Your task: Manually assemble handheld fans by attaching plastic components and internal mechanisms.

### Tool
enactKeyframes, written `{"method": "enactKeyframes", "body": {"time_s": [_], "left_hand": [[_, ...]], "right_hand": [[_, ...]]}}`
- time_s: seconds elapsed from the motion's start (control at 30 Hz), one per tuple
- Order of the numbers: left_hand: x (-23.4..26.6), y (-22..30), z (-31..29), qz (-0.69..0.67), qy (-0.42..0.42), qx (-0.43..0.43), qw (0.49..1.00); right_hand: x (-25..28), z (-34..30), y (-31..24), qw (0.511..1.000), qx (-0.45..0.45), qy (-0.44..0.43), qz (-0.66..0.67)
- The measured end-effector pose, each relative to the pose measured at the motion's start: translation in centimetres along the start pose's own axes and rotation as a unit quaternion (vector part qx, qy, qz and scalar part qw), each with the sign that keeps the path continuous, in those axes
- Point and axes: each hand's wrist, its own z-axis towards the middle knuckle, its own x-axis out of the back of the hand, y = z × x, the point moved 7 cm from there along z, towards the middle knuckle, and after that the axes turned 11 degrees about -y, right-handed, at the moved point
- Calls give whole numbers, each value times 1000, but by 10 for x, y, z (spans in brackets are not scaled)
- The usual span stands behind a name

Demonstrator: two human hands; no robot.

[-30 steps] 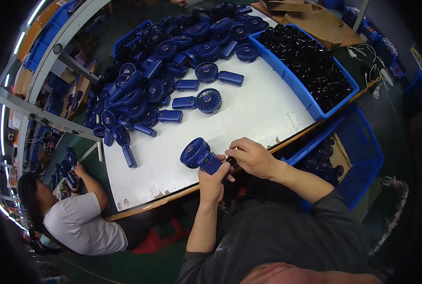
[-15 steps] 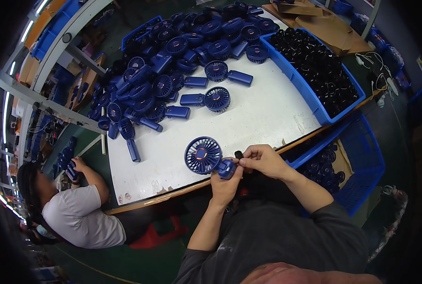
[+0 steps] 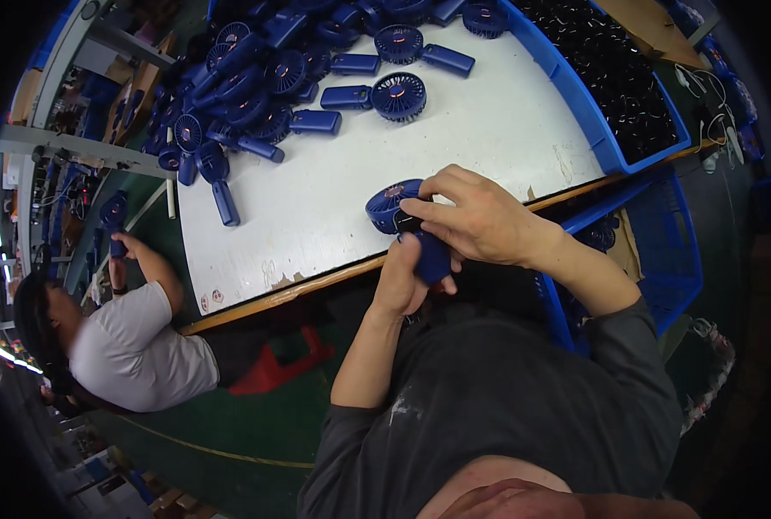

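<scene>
L hand [image 3: 400, 277] grips blue round-headed plastic fan [image 3: 387, 208] by handle, axis fwd-left; R hand [image 3: 487, 218] nearer its neck, pinching small black piece [image 3: 408, 223].

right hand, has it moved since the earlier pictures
Yes: the right hand has moved left, its fingers now farther from the blue tray on the table and partly covering the held fan.

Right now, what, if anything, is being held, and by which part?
The left hand holds a blue, round-headed fan by its handle; the right hand touches a small black piece near the fan's neck.
</scene>
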Motion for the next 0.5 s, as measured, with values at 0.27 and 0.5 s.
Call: {"method": "enactKeyframes", "body": {"time_s": [0.27, 0.5], "left_hand": [[11, -11, 3, 36, 166, -40, 985], [-19, 111, 12, 721, 148, -124, 666]], "right_hand": [[-31, -25, -14, 992, -116, 54, -1], [-67, -152, 31, 827, -280, 255, 415]]}}
